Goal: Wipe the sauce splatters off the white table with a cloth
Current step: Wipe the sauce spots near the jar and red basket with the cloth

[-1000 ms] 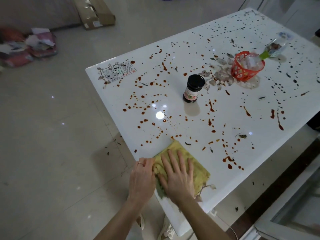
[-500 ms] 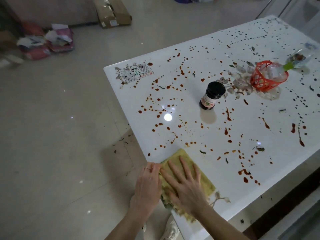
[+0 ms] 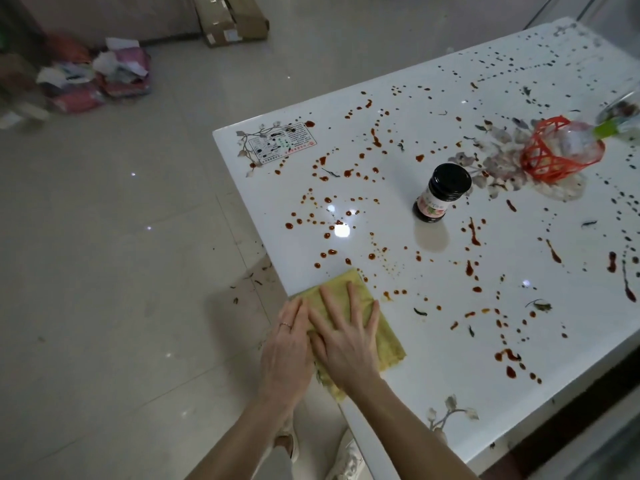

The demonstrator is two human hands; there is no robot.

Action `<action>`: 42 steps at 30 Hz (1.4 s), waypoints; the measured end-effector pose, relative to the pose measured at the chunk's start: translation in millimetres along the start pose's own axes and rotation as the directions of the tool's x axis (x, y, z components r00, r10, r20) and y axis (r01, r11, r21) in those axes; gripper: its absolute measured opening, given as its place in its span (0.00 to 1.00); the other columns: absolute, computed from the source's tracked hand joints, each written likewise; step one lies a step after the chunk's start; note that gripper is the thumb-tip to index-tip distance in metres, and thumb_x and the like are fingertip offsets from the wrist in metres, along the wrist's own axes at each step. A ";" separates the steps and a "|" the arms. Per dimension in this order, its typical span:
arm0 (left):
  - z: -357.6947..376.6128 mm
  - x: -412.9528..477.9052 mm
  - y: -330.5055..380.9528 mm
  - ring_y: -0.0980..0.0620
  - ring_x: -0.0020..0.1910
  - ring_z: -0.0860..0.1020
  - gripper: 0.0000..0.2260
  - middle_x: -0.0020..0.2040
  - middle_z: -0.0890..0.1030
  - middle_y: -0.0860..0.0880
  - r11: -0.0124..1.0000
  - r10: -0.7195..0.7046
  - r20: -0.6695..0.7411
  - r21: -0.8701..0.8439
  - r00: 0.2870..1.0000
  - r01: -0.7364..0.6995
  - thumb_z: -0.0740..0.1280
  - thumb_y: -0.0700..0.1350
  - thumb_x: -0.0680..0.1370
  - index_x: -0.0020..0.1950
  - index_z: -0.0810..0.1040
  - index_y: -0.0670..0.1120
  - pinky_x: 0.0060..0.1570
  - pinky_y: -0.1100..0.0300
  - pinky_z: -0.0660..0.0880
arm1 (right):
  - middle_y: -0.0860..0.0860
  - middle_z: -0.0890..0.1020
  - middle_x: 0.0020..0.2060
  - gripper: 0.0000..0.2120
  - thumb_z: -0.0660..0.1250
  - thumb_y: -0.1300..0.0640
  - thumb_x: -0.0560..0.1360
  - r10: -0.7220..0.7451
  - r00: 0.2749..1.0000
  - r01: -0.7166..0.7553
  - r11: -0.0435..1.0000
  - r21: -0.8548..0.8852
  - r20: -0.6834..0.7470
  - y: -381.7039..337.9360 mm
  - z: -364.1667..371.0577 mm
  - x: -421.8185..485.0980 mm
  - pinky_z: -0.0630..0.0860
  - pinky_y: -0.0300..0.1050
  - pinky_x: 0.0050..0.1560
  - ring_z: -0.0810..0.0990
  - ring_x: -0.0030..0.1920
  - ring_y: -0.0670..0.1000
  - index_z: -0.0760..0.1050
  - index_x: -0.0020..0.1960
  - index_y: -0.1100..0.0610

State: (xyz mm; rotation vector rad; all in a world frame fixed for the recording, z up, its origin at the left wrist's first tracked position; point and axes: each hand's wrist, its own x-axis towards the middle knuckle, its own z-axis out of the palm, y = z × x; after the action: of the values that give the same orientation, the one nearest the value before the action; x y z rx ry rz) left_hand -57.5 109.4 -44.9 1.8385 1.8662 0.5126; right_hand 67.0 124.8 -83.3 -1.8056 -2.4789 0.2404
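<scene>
Head view: the yellow cloth (image 3: 377, 327) lies at the worktop (image 3: 450, 368) edge, well short of the dark jar (image 3: 440, 194). The right hand (image 3: 346, 336) presses it flat, fingers spread; the left hand (image 3: 289, 348) rests uncurled beside it at the edge. Sauce splatters (image 3: 346, 216) dot the surface between cloth and jar.

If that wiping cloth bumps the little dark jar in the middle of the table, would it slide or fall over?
The jar looks taller than wide, so a high nudge might tip it. The table looks glossy, so a low push would probably slide it. On its side, its round body could roll.
</scene>
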 end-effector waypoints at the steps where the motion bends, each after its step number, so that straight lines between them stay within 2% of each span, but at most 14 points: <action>1: -1.9 7.6 -3.3 0.46 0.72 0.62 0.24 0.73 0.64 0.44 1.000 0.014 0.010 0.025 1.000 -0.014 0.61 0.39 0.77 0.73 0.62 0.42 0.68 0.48 0.65 | 0.49 0.64 0.78 0.24 0.51 0.39 0.82 0.038 0.999 -0.038 0.999 0.006 0.007 2.0 0.7 8.7 0.53 0.80 0.68 0.54 0.78 0.66 0.61 0.77 0.39; 5: -15.3 32.7 -26.0 0.48 0.75 0.49 0.30 0.76 0.54 0.47 0.985 0.009 0.077 0.172 0.997 -0.022 0.60 0.32 0.76 0.75 0.53 0.44 0.73 0.53 0.51 | 0.50 0.66 0.77 0.25 0.51 0.40 0.80 0.264 0.964 -0.263 0.964 0.052 -0.015 12.3 -0.3 10.3 0.52 0.78 0.69 0.54 0.78 0.64 0.64 0.76 0.41; 7: -23.9 40.2 -36.8 0.48 0.75 0.48 0.33 0.77 0.52 0.47 0.975 0.022 0.087 0.220 0.996 -0.041 0.61 0.30 0.73 0.76 0.52 0.43 0.73 0.53 0.47 | 0.51 0.65 0.77 0.25 0.51 0.41 0.80 0.321 0.946 -0.317 0.945 0.077 -0.043 6.3 1.1 -1.2 0.53 0.78 0.69 0.55 0.78 0.65 0.65 0.76 0.43; 13: -33.6 67.6 -46.6 0.48 0.75 0.49 0.32 0.76 0.52 0.46 0.933 0.120 0.187 0.316 0.975 -0.175 0.60 0.30 0.74 0.76 0.51 0.43 0.73 0.48 0.50 | 0.52 0.65 0.77 0.26 0.53 0.41 0.79 0.112 0.993 -0.112 0.994 -0.013 -0.034 -6.1 8.2 6.8 0.56 0.82 0.65 0.59 0.76 0.69 0.62 0.77 0.41; 16: -32.8 71.4 -51.6 0.48 0.74 0.54 0.34 0.76 0.56 0.44 0.911 0.148 0.216 0.351 0.965 -0.218 0.64 0.30 0.72 0.75 0.54 0.42 0.73 0.47 0.54 | 0.51 0.67 0.76 0.25 0.50 0.40 0.80 0.268 0.962 -0.269 0.963 -0.007 -0.044 17.5 3.8 25.5 0.56 0.80 0.67 0.57 0.77 0.66 0.60 0.77 0.41; 20: -36.5 71.7 -50.7 0.50 0.75 0.46 0.35 0.77 0.48 0.46 0.913 0.140 0.279 0.335 0.950 -0.233 0.61 0.32 0.74 0.76 0.46 0.42 0.74 0.50 0.47 | 0.51 0.63 0.78 0.26 0.48 0.41 0.81 0.475 0.878 -0.469 0.879 0.086 -0.062 16.7 5.5 6.5 0.54 0.80 0.68 0.53 0.78 0.65 0.59 0.78 0.43; 22: -38.5 73.0 -47.5 0.50 0.75 0.44 0.34 0.77 0.45 0.46 0.905 0.138 0.284 0.352 0.949 -0.237 0.59 0.33 0.76 0.76 0.43 0.43 0.74 0.51 0.46 | 0.52 0.62 0.78 0.28 0.50 0.38 0.80 0.456 0.889 -0.451 0.889 0.084 -0.048 -1.2 8.1 -4.4 0.50 0.80 0.69 0.53 0.78 0.67 0.61 0.78 0.44; 24: -39.3 74.3 -46.6 0.50 0.75 0.43 0.33 0.77 0.44 0.47 0.904 0.129 0.288 0.359 0.949 -0.232 0.58 0.34 0.77 0.76 0.43 0.43 0.74 0.51 0.47 | 0.52 0.63 0.78 0.30 0.51 0.34 0.78 0.362 0.932 -0.361 0.932 0.043 -0.026 -12.9 9.8 -4.3 0.46 0.79 0.69 0.55 0.77 0.68 0.61 0.78 0.43; 26: -39.6 75.2 -48.5 0.50 0.75 0.43 0.34 0.77 0.44 0.46 0.903 0.128 0.289 0.361 0.949 -0.231 0.59 0.34 0.76 0.76 0.43 0.43 0.74 0.52 0.46 | 0.51 0.64 0.78 0.30 0.49 0.33 0.78 0.289 0.957 -0.289 0.957 -0.004 -0.020 -6.9 7.5 8.5 0.49 0.79 0.68 0.56 0.77 0.68 0.60 0.78 0.41; 29: -40.2 76.7 -52.1 0.50 0.75 0.44 0.35 0.77 0.44 0.46 0.895 0.129 0.312 0.372 0.941 -0.245 0.60 0.34 0.75 0.76 0.43 0.43 0.74 0.54 0.45 | 0.49 0.64 0.77 0.28 0.45 0.33 0.80 0.381 0.924 -0.381 0.924 -0.017 -0.019 18.4 2.5 19.7 0.54 0.79 0.68 0.55 0.78 0.65 0.58 0.77 0.39; 33: -42.1 79.4 -51.1 0.51 0.75 0.44 0.35 0.77 0.44 0.47 0.893 0.144 0.323 0.364 0.935 -0.263 0.60 0.34 0.76 0.76 0.43 0.43 0.74 0.53 0.47 | 0.48 0.61 0.78 0.27 0.42 0.35 0.81 0.566 0.823 -0.561 0.823 0.085 -0.051 21.5 4.1 -3.4 0.47 0.74 0.72 0.50 0.79 0.61 0.53 0.79 0.39; 35: -41.8 79.0 -47.5 0.50 0.75 0.46 0.33 0.77 0.46 0.46 0.901 0.144 0.300 0.353 0.943 -0.250 0.58 0.32 0.76 0.76 0.45 0.43 0.74 0.54 0.45 | 0.49 0.61 0.79 0.27 0.40 0.36 0.82 0.540 0.841 -0.537 0.841 0.066 -0.034 1.6 6.9 -16.9 0.45 0.71 0.73 0.51 0.79 0.62 0.54 0.79 0.40; 39: -41.8 80.6 -43.1 0.48 0.75 0.50 0.31 0.77 0.51 0.44 0.909 0.157 0.258 0.339 0.953 -0.242 0.59 0.33 0.76 0.76 0.49 0.41 0.72 0.55 0.46 | 0.49 0.65 0.77 0.26 0.41 0.37 0.82 0.354 0.935 -0.354 0.935 0.008 0.012 7.7 3.8 -10.0 0.48 0.71 0.72 0.55 0.78 0.62 0.60 0.76 0.40; 42: -43.4 83.2 -40.7 0.48 0.74 0.54 0.29 0.76 0.56 0.43 0.917 0.155 0.264 0.319 0.952 -0.238 0.59 0.33 0.75 0.75 0.54 0.40 0.73 0.54 0.52 | 0.47 0.63 0.78 0.25 0.44 0.37 0.82 0.408 0.913 -0.408 0.913 0.019 -0.012 38.4 -0.6 6.7 0.47 0.70 0.74 0.50 0.79 0.59 0.57 0.77 0.38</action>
State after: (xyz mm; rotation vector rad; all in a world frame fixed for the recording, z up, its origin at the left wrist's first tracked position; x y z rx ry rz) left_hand -115.1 193.6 -38.0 2.2237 1.6996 0.0190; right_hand 101.1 142.8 -89.2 -2.2926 -2.0526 0.2624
